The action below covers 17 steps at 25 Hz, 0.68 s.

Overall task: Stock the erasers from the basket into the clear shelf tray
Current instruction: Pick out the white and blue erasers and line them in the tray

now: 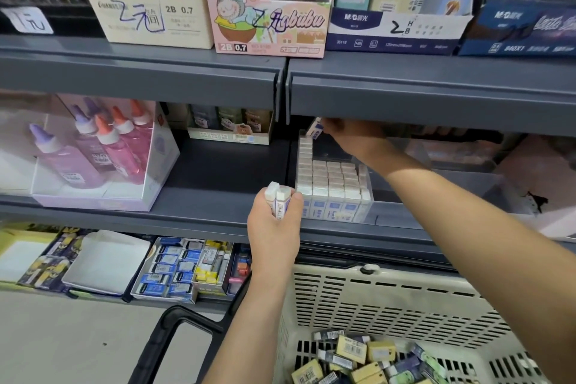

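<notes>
The clear shelf tray (367,193) stands on the middle shelf, packed with rows of upright white erasers (330,181) in blue sleeves. My right hand (352,137) reaches under the upper shelf to the tray's back left, pinching one white-and-blue eraser (314,128) above the back row. Just left of the tray's front corner, my left hand (274,227) grips two white erasers (277,198) upright. The beige basket (374,299) sits at the bottom right, holding several loose erasers (367,358) in yellow and dark sleeves.
The grey upper shelf lip (430,100) hangs low over the tray. A box of glue bottles (103,146) stands at the left of the middle shelf. A carton of small boxes (230,128) sits behind. Trays of erasers (168,271) fill the lower shelf. The basket's black handle (168,330) juts left.
</notes>
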Each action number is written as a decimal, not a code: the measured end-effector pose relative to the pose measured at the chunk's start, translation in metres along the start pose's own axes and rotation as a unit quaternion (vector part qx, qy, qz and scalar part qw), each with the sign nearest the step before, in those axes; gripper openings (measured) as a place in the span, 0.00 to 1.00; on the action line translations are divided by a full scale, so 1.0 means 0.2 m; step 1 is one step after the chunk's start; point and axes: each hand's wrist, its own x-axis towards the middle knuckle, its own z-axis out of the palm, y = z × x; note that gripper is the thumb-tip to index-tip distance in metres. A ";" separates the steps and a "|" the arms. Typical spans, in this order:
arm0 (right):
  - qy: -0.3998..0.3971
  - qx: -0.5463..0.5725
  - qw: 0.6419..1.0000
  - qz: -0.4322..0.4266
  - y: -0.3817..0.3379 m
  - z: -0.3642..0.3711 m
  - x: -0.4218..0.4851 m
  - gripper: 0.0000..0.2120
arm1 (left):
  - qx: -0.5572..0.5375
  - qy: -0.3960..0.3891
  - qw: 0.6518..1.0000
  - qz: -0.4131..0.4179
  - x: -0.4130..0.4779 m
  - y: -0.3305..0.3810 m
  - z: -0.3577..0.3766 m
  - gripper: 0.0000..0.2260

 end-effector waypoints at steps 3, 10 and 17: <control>-0.050 0.044 0.998 -0.005 0.01 0.06 0.04 0.12 | -0.009 -0.004 1.000 -0.004 0.00 0.00 0.00 0.02; -0.050 0.006 0.997 -0.059 0.02 0.15 0.06 0.07 | 0.003 -0.015 1.000 -0.006 0.00 0.00 0.00 0.02; -0.077 0.016 0.994 -0.081 0.01 0.05 -0.03 0.09 | -0.090 -0.113 0.989 -0.044 -0.02 0.01 0.02 0.05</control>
